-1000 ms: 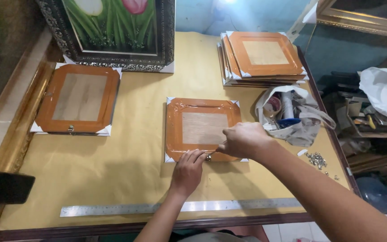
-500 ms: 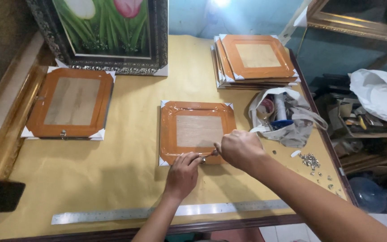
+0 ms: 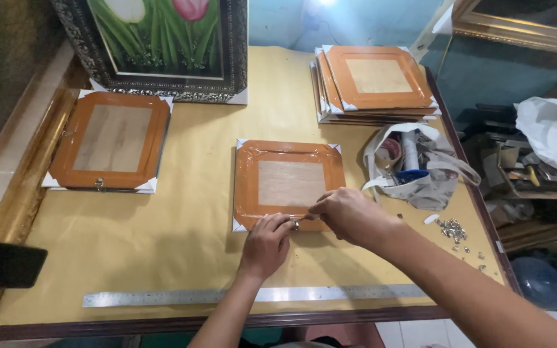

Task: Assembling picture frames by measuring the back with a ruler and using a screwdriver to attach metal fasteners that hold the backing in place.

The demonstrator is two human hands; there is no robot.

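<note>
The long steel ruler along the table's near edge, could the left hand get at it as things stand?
Probably yes. The long steel ruler lies bare just behind the left hand, whose forearm already crosses over it; nothing sits on it, though the fingers are now on the orange-taped frame back.

The left hand (image 3: 267, 241) is being drawn nearer to the right hand (image 3: 346, 214) at the near edge of the orange frame (image 3: 288, 183). A small metal piece (image 3: 296, 224) is now being pinched between their fingertips.

Head camera looks steeply down, close over the table (image 3: 182, 225).
</note>
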